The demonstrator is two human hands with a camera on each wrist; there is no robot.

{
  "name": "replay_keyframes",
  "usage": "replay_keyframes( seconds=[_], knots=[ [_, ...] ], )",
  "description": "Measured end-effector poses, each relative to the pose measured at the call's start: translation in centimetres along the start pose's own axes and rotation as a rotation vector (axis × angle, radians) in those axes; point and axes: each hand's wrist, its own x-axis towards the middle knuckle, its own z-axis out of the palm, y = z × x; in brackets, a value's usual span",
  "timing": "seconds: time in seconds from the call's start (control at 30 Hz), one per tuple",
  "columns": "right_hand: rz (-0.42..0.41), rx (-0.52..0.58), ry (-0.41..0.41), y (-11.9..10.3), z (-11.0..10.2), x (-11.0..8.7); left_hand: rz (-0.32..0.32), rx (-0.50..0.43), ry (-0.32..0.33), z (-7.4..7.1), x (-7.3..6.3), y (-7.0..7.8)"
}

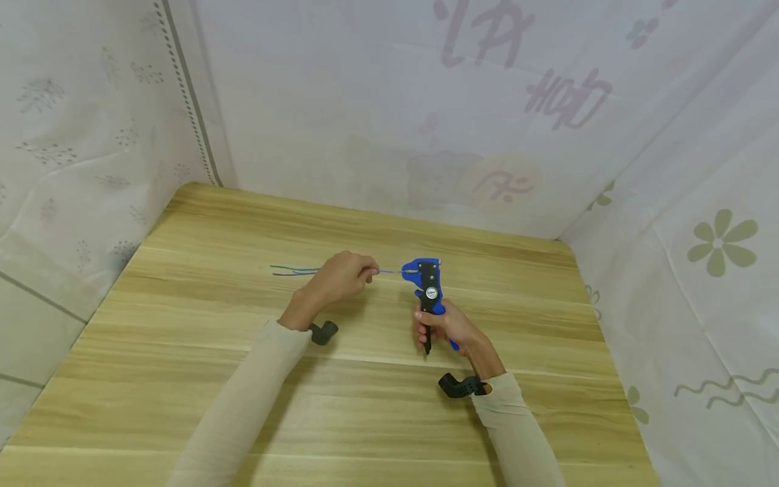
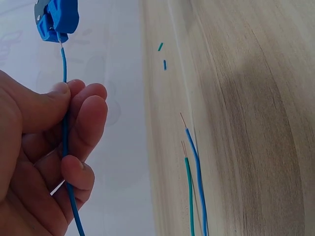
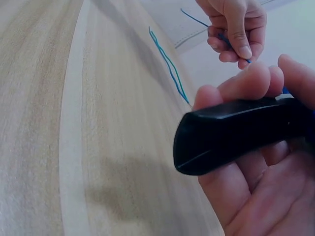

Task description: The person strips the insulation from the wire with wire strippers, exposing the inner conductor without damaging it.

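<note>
My left hand [image 1: 347, 276] pinches a blue wire [image 2: 65, 132] between thumb and forefinger. The wire's upper end reaches the mouth of a blue and black wire stripper [image 1: 429, 281], and a short length of bare copper [image 2: 61, 44] shows just below that mouth. My right hand [image 1: 453, 326] grips the stripper by its handles, holding it upright above the table; in the right wrist view the fingers wrap the black handle [image 3: 236, 130]. On the table lie another blue wire [image 2: 198, 172] and a green wire [image 2: 189, 191], side by side, each with a bare copper end.
Two small cut bits of insulation, one green [image 2: 160, 46] and one blue [image 2: 165, 65], lie on the wooden table [image 1: 377, 419]. Patterned cloth walls [image 1: 365, 122] rise behind the table and on both sides. Each wrist wears a black camera mount [image 1: 459, 385].
</note>
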Motion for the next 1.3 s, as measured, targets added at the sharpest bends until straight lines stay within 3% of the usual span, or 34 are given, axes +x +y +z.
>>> replay_keyframes(
  seconds=[0.47,0.83,1.03,1.3],
  knots=[
    [-0.021,-0.03,-0.01,-0.3,0.2,-0.1,0.001,0.013,-0.015,-0.1,0.2,0.1],
    [-0.044,0.009,-0.026,0.8,0.1,0.2,-0.027,0.0,0.021,0.4,0.1,-0.3],
    [-0.029,0.005,-0.01,1.1,0.1,0.3,-0.009,0.06,0.052,0.6,0.0,-0.5],
    [-0.004,0.015,-0.005,1.3,0.3,0.4,-0.021,0.058,0.033,0.7,-0.2,-0.7]
  ],
)
